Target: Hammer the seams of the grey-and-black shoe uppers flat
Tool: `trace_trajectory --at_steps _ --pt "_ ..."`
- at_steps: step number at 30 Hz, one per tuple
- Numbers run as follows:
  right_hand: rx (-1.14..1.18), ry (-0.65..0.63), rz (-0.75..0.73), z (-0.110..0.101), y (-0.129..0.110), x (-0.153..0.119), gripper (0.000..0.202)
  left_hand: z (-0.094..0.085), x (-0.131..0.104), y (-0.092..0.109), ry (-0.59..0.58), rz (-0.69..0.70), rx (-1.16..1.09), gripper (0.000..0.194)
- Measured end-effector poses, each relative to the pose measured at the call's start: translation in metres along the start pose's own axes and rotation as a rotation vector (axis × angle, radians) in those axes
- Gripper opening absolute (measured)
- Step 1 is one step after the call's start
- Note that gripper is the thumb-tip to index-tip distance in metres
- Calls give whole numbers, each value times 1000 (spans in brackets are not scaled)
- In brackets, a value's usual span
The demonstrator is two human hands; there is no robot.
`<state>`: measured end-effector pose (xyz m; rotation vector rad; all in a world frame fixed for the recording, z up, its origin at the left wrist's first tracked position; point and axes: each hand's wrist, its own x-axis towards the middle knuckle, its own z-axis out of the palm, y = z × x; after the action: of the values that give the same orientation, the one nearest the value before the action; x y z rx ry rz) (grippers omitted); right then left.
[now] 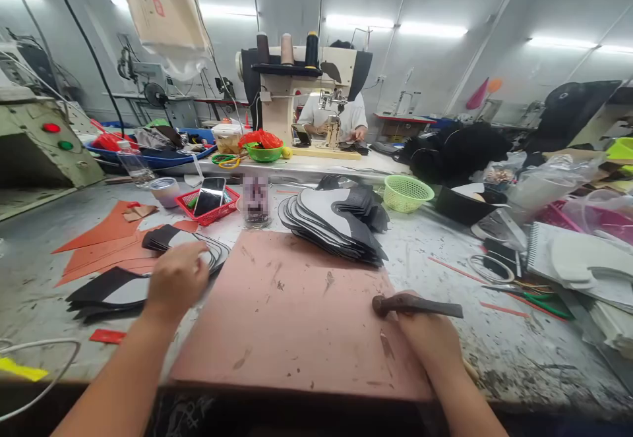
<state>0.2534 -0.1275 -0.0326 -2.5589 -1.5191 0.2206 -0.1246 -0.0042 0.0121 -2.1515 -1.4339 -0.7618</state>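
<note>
My right hand point(430, 331) is closed around the handle of a hammer point(420, 304), whose head lies over the right side of a pink board point(291, 318). On the left, my left hand point(179, 279) has its fingers bent together at the edge of a small stack of black-and-white cut pieces point(215, 250); the fingertips are partly hidden. Just below it is another stack of black pieces with pale patches point(126, 290). A taller pile of curved black-and-grey pieces point(324, 216) rests at the board's far edge.
Orange sheets point(99, 246) lie at the left. Behind stand a cup point(165, 193), a red basket with a phone point(210, 198) and a green basket point(408, 193). Scissors point(544, 303) and a notebook point(548, 252) are at the right. A person point(356, 120) sits behind the sewing machine point(277, 101).
</note>
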Motion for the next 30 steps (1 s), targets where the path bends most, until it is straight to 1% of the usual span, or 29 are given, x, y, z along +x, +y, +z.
trace_trajectory --at_steps 1,5,7,8,9,11,14,16,18,20,22,23,25,26,27,28,29,30 --pt "-8 12 6 -1 -2 -1 27 9 22 19 -28 44 -47 20" --pt "7 45 10 -3 -7 -7 26 48 110 101 -285 309 -250 14" --pt "14 56 1 -3 -8 -8 25 62 141 133 -425 420 -328 3" --pt "11 60 -3 -2 -8 -8 25 68 152 145 -494 457 -357 5" --pt "5 66 -6 -2 -9 -8 25 72 161 154 -561 482 -379 10" --pt "-5 93 -7 -1 -9 -8 26 80 173 164 -682 495 -412 14" --pt "9 91 12 -2 -11 -7 23 90 182 164 -804 450 -463 18" --pt "33 66 40 -5 -12 -7 21 94 185 162 -828 396 -497 21" --pt "58 49 55 -8 -13 -7 21 94 185 163 -794 338 -522 22" --pt "72 51 48 -9 -14 -8 22 89 181 166 -698 281 -532 21" --pt "76 66 35 -7 -14 -9 22 76 171 171 -550 239 -530 23" --pt "80 79 27 -5 -13 -9 22 67 162 174 -469 233 -526 28" --pt "96 88 -13 -1 -9 -8 23 45 136 176 -336 263 -523 37" --pt "97 75 -53 0 -6 -7 23 34 117 175 -293 314 -522 35" --pt "84 52 -104 0 -2 -7 24 23 95 173 -276 377 -523 29" --pt "52 21 -151 -2 2 -6 25 13 71 170 -262 477 -522 26" --pt "6 -14 -179 -5 7 -7 25 4 46 167 -189 681 -482 29" --pt "-48 -51 -189 -10 12 -8 26 -3 21 163 -126 848 -462 30"
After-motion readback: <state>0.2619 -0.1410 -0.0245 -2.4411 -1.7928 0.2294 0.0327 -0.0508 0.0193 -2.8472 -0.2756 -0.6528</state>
